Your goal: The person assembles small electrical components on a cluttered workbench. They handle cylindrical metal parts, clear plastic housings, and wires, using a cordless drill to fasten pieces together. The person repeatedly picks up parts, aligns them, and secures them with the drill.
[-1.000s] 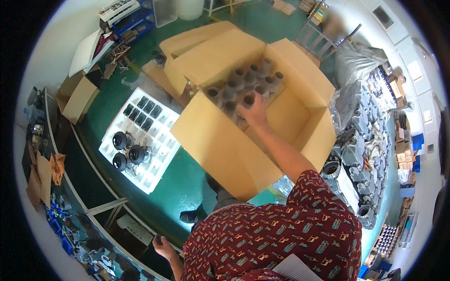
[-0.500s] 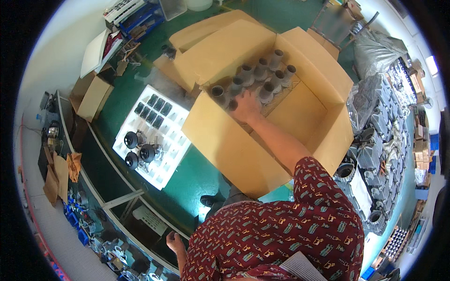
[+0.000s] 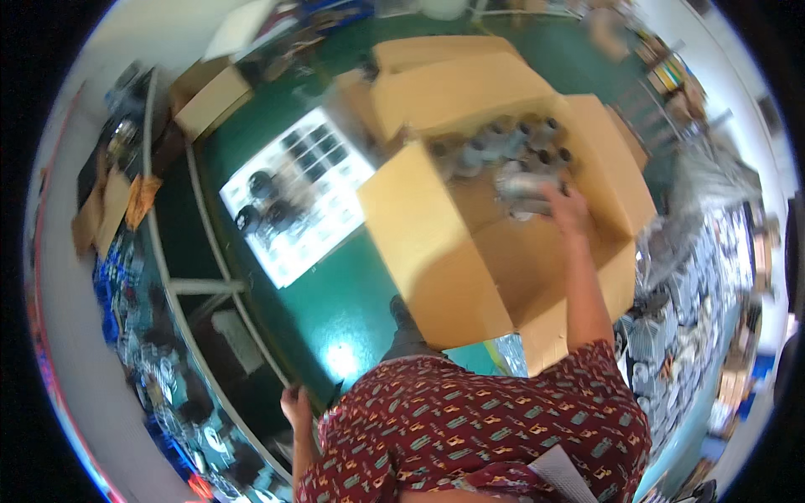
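Observation:
My right hand (image 3: 566, 208) reaches into a large open cardboard box (image 3: 428, 243) and is closed on a grey tubular metal part (image 3: 527, 184), which lies tipped sideways; motion blurs the part's ends. Just beyond it, several similar grey tubular parts (image 3: 474, 152) stand in rows at the far side of the box. My left hand (image 3: 295, 407) hangs low at the left, beside the frame of a bench, its fingers loosely curled and nothing seen in them.
On the floor left of the box lies a white foam tray (image 3: 314, 247) with black round parts (image 3: 262, 184) and dark square pieces (image 3: 314, 151). A metal-framed bench (image 3: 205, 287) runs along the left. Stacked grey finned parts (image 3: 658, 335) fill the right side, under plastic sheeting (image 3: 696, 189).
My right hand has moved right inside the box, away from the left end of the rows, and now has a tubular part tipped over in it. The whole view has shifted.

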Available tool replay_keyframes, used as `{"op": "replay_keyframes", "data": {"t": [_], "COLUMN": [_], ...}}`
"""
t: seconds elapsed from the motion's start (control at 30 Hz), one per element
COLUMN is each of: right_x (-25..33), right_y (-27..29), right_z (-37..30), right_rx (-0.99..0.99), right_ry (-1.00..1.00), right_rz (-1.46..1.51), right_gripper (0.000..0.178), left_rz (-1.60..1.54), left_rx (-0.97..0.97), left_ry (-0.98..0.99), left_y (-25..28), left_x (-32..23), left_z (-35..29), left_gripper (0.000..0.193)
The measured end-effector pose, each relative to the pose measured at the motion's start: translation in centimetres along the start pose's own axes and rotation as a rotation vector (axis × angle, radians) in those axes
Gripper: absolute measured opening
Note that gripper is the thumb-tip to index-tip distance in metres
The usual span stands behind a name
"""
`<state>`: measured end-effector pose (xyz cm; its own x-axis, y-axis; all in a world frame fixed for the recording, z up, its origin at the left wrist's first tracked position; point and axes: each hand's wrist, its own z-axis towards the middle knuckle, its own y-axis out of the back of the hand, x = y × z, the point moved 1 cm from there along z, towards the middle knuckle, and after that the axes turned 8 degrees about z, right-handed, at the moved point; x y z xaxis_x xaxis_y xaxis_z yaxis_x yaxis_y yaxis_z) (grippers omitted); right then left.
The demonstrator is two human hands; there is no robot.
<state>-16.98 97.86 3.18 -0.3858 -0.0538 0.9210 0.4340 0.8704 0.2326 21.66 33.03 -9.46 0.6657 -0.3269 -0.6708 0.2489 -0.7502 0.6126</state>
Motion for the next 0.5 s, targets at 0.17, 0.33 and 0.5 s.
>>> {"op": "replay_keyframes", "data": {"t": [0.17, 0.33, 0.5], "right_x": [2.4, 2.5, -2.4], "right_y": [2.7, -3.1, -13.8], "right_z": [-3.3, -12.6, -30.5], "right_rx": [0.327, 0.792, 1.385], "right_ry": [0.069, -0.050, -0.462], "right_rz": [0.455, 0.575, 0.420], "right_gripper": [0.049, 0.071, 0.083], "left_rz": [0.075, -0.475, -1.110], "left_rx": [0.119, 0.384, 0.347], "left_ry": [-0.207, -0.463, -0.349], "left_y": [-6.5, -10.3, -7.9], "left_x": [-9.8, -22.2, -17.3], "left_z": [0.7, -8.3, -16.1], "left_gripper": [0.046, 0.081, 0.094]}}
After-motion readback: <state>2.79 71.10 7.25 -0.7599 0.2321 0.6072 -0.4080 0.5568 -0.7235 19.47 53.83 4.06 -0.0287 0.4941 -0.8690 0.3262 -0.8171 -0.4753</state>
